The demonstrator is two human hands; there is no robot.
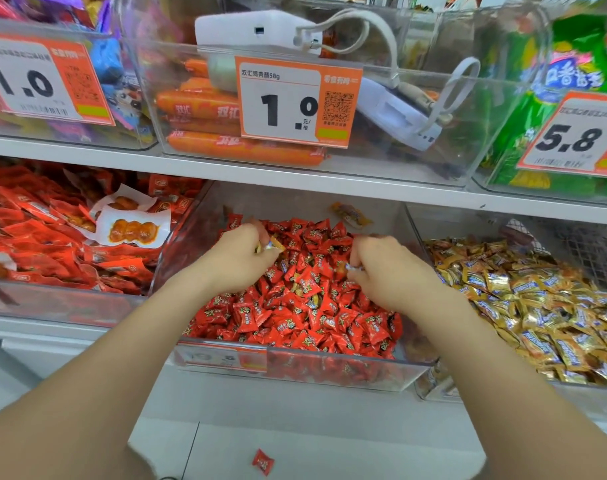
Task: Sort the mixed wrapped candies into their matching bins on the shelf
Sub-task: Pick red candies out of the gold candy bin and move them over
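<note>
Gold candies point(272, 244) gripped in left hand point(236, 261), right hand point(388, 271) pinching one candy point(352, 268), red candies point(295, 306) beneath

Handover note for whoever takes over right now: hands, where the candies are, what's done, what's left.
Left hand: pinches a gold candy over the red-candy bin.
Right hand: pinches a second candy, mostly hidden, over the same bin.
Gold-candy bin: immediately to the right.
Done: cannot tell how many were already moved.
Left: drop both picks into their matching bin. Gold strays lie in the red pile, plus a back stray. A red candy lies on the white surface below the shelf.
</note>
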